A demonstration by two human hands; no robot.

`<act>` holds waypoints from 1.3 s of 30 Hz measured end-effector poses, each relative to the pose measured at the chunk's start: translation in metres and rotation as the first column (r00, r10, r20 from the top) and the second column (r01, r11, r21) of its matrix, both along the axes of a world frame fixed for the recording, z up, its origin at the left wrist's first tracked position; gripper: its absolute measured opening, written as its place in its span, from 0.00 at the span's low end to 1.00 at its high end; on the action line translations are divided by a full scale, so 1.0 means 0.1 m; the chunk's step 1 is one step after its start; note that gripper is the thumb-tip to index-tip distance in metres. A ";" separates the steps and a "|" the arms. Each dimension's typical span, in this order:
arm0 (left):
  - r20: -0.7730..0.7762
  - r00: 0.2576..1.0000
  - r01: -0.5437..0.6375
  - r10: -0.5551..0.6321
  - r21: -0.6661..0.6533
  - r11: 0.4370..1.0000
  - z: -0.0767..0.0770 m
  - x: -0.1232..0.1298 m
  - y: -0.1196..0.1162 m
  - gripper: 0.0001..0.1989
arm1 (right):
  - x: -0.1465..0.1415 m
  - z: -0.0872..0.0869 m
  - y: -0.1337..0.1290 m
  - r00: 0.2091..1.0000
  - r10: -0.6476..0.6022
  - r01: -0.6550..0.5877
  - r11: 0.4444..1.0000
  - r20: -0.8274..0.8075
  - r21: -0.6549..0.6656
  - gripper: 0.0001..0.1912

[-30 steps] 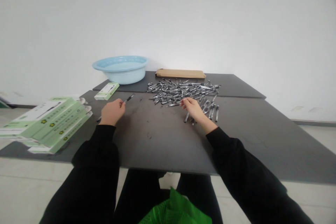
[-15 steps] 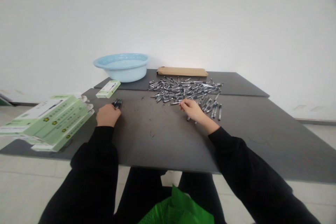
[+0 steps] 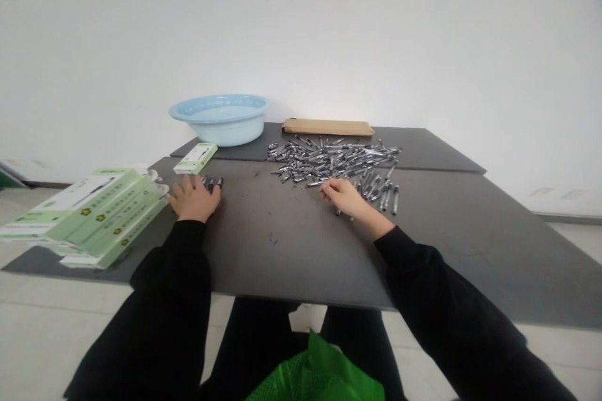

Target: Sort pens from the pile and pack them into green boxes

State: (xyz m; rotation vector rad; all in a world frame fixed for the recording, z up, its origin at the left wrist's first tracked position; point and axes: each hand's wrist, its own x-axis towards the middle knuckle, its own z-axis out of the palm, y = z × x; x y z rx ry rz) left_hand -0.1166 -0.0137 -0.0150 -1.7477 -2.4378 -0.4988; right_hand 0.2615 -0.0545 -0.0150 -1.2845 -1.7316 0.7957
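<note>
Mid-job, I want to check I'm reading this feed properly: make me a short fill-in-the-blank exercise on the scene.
1. The round plastic basin is light ____.
2. The person's ____ hand is at the near edge of the large pen pile.
3. The lone green-and-white pen box lies ____ the left hand and the basin.
4. Both sleeves are ____.

Missing words: blue; right; between; black.

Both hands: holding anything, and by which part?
Left hand: spread over pens, apparently gripping none. Right hand: curled beside the pen pile; whether it holds one cannot be told.
</note>
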 end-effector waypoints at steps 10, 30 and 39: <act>0.091 0.995 -0.014 0.035 -0.222 0.975 -0.04 0.01 0.10 0.40 | 0.03 -0.02 0.00 0.954 -0.101 0.053 0.983 0.282 0.173 0.12; 0.093 0.995 -0.013 0.034 -0.217 0.976 -0.06 0.04 0.11 0.41 | 0.03 -0.18 0.27 0.655 -0.245 0.074 0.962 0.715 0.262 0.13; 0.103 0.994 -0.011 0.032 -0.195 0.981 -0.09 0.02 0.14 0.41 | -0.02 -0.17 0.28 0.610 -0.229 0.008 0.959 0.759 0.283 0.09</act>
